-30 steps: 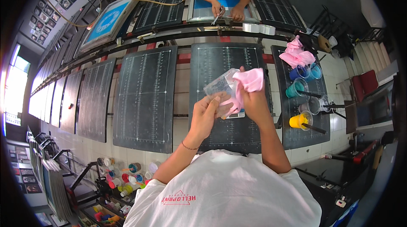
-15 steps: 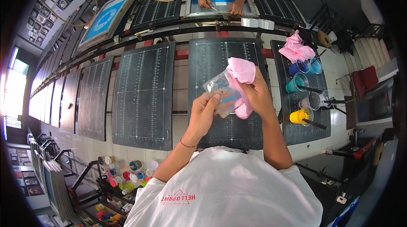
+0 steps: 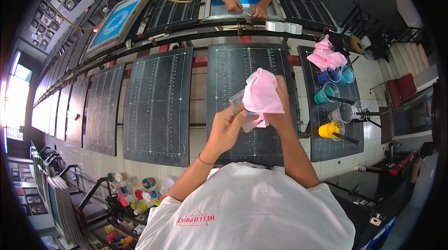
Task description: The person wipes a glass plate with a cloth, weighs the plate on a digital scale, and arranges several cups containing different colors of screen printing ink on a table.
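My left hand (image 3: 225,128) grips a clear plastic container (image 3: 236,99) by its lower edge, with the thumb along its side. A pink cloth (image 3: 262,92) bunches over the container's right side and hides much of it. Behind the cloth, my right hand (image 3: 283,119) is closed on it; most of its fingers are covered. Both hands are held above a dark board (image 3: 228,70) marked with white rulers and grid lines.
On the right board (image 3: 322,149) stand plastic cups of ink, including a yellow cup (image 3: 330,130) and a teal cup (image 3: 324,94), beside another pink cloth (image 3: 324,55). Across the rail, a person in yellow works over a blue screen frame (image 3: 224,0). Ink jars (image 3: 149,183) crowd the lower left.
My right hand has moved the pink cloth leftward and over the container, covering more of it. The container has turned in my left hand. The other person's hands have shifted slightly.
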`<state>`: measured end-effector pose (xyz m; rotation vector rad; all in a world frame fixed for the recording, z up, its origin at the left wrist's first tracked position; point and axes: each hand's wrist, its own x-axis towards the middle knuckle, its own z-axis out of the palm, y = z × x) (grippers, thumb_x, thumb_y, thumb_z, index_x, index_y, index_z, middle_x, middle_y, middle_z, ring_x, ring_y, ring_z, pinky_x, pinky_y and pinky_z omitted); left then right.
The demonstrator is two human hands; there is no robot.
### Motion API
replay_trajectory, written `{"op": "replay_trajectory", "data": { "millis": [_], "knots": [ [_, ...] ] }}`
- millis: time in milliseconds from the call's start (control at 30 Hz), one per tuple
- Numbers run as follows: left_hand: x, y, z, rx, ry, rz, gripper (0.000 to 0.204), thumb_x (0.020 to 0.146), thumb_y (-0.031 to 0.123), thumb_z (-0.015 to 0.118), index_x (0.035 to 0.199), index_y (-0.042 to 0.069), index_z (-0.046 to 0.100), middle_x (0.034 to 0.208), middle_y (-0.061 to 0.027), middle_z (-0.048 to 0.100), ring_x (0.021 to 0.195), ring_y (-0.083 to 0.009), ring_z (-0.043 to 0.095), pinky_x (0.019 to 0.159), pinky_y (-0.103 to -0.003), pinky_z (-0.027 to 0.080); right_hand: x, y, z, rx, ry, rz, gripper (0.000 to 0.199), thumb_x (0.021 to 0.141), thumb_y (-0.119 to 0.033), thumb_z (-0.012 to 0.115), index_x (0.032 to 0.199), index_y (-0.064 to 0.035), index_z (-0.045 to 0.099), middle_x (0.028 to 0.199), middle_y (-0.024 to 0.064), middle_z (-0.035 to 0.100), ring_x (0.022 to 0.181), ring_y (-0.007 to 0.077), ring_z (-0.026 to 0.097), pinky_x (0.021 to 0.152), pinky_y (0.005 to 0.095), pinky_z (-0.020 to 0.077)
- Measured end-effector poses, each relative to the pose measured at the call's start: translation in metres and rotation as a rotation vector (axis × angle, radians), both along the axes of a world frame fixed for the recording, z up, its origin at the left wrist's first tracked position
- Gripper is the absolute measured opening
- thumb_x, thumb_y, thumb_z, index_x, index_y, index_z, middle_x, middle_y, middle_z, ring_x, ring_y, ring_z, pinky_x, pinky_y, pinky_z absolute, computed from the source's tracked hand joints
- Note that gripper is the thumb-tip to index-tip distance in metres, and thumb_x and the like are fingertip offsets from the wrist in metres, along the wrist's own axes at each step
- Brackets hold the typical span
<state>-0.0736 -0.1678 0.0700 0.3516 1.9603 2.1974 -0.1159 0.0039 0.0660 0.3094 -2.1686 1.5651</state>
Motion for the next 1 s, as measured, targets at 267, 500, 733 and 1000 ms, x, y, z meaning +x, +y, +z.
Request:
{"op": "replay_trajectory", "data": {
  "millis": [267, 500, 733, 1000],
  "knots": [
    [0.002, 0.005, 0.000, 0.121, -0.068, -0.069, 0.035, 0.101, 0.017, 0.047, 0.123, -0.009, 0.055, 0.118, -0.0219, 0.064, 0.101, -0.0300, 0.068, 0.085, -0.036, 0.055, -0.014, 0.014, -0.005, 0.016, -0.186, -0.119, 0.023, 0.093, -0.022, 0.056, 0.099, -0.0019, 0.066, 0.080, 0.0149, 0.064, 0.070, 0.0196, 0.060, 0.066, 0.0366, 0.0467],
    [-0.002, 0.000, -0.018, 0.304, -0.163, -0.068, 0.035, 0.102, 0.018, 0.045, 0.123, -0.008, 0.056, 0.119, -0.0215, 0.063, 0.102, -0.0303, 0.067, 0.080, -0.034, 0.056, -0.002, 0.007, 0.012, -0.333, -0.465, 0.058, 0.052, 0.099, -0.045, 0.049, 0.102, 0.0043, 0.065, 0.085, 0.0113, 0.066, 0.076, 0.0187, 0.062, 0.069, 0.0328, 0.0474],
    [-0.002, 0.006, -0.001, 0.146, -0.081, -0.039, 0.034, 0.102, 0.017, 0.045, 0.123, -0.008, 0.055, 0.120, -0.0223, 0.063, 0.101, -0.0301, 0.067, 0.082, -0.033, 0.056, -0.012, 0.008, 0.025, 0.051, -0.468, -0.065, 0.052, 0.098, -0.045, 0.050, 0.093, 0.0040, 0.068, 0.076, 0.0136, 0.067, 0.068, 0.0229, 0.063, 0.063, 0.0361, 0.0471],
    [0.002, -0.006, -0.007, 0.458, -0.211, -0.008, 0.033, 0.101, 0.018, 0.046, 0.119, -0.008, 0.057, 0.117, -0.0241, 0.063, 0.101, -0.0300, 0.067, 0.085, -0.039, 0.057, -0.020, 0.041, -0.009, -0.456, -0.520, -0.075, 0.048, 0.101, -0.042, 0.045, 0.108, 0.0020, 0.064, 0.093, 0.0066, 0.065, 0.085, 0.0122, 0.059, 0.075, 0.0288, 0.0458]
  ]
}}
